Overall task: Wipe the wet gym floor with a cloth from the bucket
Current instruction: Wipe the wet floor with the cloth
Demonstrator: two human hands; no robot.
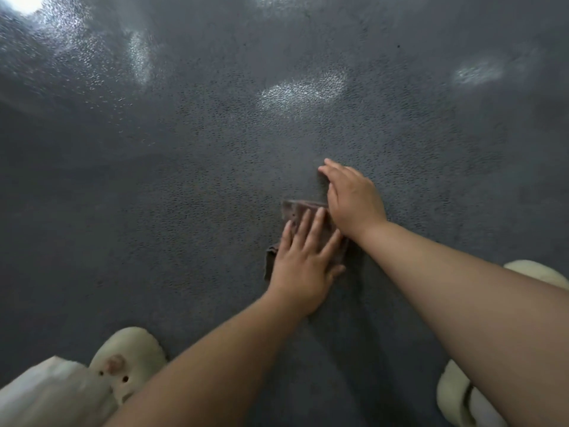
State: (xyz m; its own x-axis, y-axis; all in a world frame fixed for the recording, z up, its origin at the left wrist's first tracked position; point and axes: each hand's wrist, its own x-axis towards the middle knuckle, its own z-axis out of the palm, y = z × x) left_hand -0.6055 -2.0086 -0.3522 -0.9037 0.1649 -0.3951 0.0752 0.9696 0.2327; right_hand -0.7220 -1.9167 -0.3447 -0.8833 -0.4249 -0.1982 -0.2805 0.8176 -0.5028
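- The gym floor (215, 155) fills nearly the whole view: one dark grey, finely pebbled surface with pale glossy patches of reflected light beyond the cloth and to its far left and far right. No wall or floor edge shows anywhere; bare floor runs out on every side of the cloth.
- Two bare forearms reach in from the bottom edge and meet at the cloth.
- Three cream foam slippers lie at the near edge. One slipper (129, 362), with holes and a small pink charm on top, sits well to the near left of the cloth beside a pale trouser leg (46, 392). A second slipper (458, 399) lies to the near right, and a third (538, 272) shows past the right forearm.
- The left hand (303, 266) lies flat on the near part of the cloth, fingers straight and slightly spread, pressing down, gripping nothing.
- The right hand (354, 201) lies palm down at the cloth's far right corner, fingers straight and together, reaching beyond the cloth over the floor; whether the fingertips touch the floor cannot be told.
- One cloth (294, 211), small, dull brown, lies flat on the floor at the middle of the view, mostly covered by the hands; its far left corner and left edge show.
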